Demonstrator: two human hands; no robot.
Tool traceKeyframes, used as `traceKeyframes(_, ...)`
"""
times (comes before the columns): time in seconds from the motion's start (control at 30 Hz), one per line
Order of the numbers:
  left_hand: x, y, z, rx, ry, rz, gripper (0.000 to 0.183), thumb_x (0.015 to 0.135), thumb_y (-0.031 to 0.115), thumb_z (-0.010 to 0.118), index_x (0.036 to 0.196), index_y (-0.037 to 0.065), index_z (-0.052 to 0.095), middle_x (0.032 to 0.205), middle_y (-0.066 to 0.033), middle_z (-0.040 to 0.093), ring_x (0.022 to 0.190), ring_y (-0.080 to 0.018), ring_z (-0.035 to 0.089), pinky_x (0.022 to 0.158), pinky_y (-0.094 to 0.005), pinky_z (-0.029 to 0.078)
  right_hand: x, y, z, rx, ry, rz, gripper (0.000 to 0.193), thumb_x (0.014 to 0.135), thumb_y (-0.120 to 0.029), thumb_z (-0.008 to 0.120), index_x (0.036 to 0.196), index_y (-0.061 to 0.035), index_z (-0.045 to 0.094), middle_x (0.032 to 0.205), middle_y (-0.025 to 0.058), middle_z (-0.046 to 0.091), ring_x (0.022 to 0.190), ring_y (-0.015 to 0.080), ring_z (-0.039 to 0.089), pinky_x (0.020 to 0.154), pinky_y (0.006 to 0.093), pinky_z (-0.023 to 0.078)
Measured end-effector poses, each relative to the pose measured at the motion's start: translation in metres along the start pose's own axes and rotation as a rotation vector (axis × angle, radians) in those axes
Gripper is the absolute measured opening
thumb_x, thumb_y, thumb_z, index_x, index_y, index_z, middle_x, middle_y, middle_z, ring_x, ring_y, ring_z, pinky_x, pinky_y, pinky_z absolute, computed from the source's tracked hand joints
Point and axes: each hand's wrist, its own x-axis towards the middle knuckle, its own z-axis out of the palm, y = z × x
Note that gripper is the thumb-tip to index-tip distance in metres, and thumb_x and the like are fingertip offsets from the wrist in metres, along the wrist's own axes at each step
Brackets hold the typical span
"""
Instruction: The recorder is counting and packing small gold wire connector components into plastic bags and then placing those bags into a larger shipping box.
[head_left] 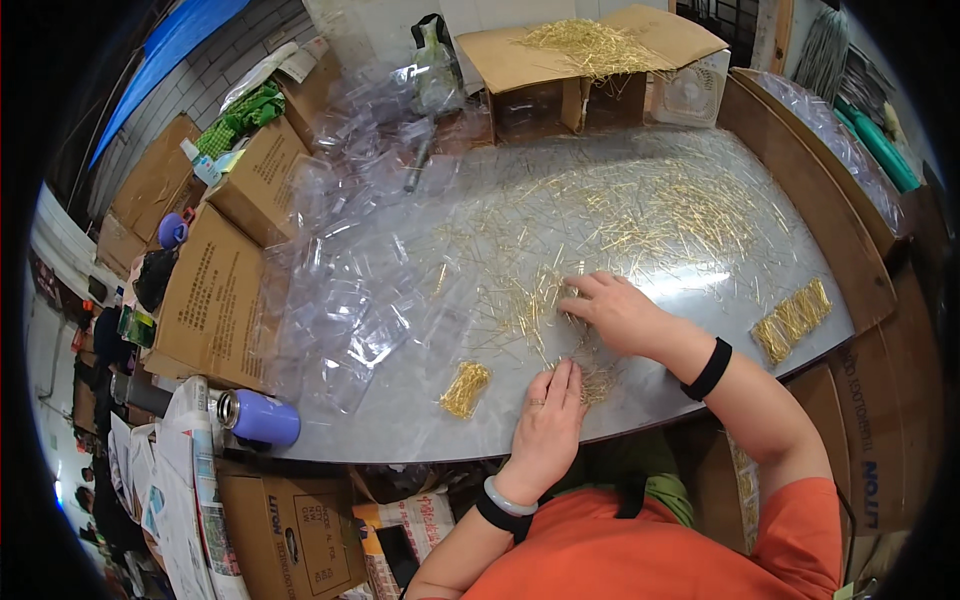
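Thin gold-coloured metal pins (675,215) lie loose across the grey tabletop, thickest toward the far right. My right hand (618,312) reaches over them near the middle, its fingers apart and bent, with the tips down among the pins. Close to the front edge rests my left hand (548,418), its fingers stretched forward and lying on the surface. A small heap of pins (597,384) lies just right of its fingertips. Left of that hand is a compact bundle of gold pins (466,389). A larger bundle of pins (792,320) sits at the right edge.
Clear plastic bags (360,300) cover the table's left side. A purple bottle (262,417) lies at the front left corner. Cardboard boxes (215,300) border the left, and a cardboard wall (810,190) the right. At the back, a cardboard stand (500,65) bears more pins.
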Motion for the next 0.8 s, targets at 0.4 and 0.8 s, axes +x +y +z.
traceKeyframes(0.4, 0.001, 0.002, 0.0, 0.017, -0.005, 0.001, 0.052, 0.09, 0.007, 0.066, 0.138, -0.007, 0.052, 0.143, -0.0187, 0.049, 0.127, -0.0383, 0.045, 0.109, -0.0436, 0.041, -0.003, 0.013, -0.009, 0.023, 0.186, 0.03, 0.033, 0.083, -0.005, 0.067, 0.116, -0.0038, 0.068, 0.114, 0.0122, 0.065, 0.111, 0.0329, 0.062, 0.094, 0.0441, 0.053)
traceKeyframes(0.8, 0.002, 0.002, -0.003, -0.024, 0.022, 0.023, 0.051, 0.088, 0.006, 0.069, 0.136, -0.005, 0.055, 0.138, -0.0156, 0.054, 0.124, -0.0367, 0.048, 0.106, -0.0431, 0.044, -0.02, -0.001, -0.011, -0.121, 0.179, 0.05, 0.026, 0.084, -0.014, 0.072, 0.109, -0.0064, 0.068, 0.116, 0.0132, 0.065, 0.1, 0.0318, 0.063, 0.088, 0.0411, 0.053)
